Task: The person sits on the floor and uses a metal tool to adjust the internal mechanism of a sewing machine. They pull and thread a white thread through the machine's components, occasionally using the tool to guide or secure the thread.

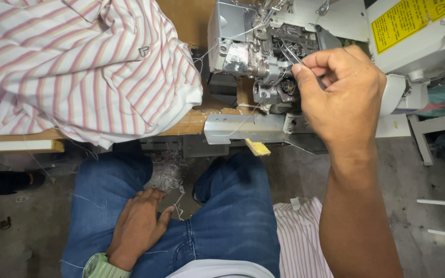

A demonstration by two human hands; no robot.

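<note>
item: thread [290, 53], fine, limp, weightless, snaps easily; pinched near its end between thumb and forefinger of right hand [342, 95], at the sewing machine [263, 46]. left hand [139, 226]: fingers relaxed, flat on thigh.

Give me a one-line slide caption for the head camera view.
Right hand pinches tweezers at the sewing machine; left hand rests on jeans beside striped fabric.
</note>
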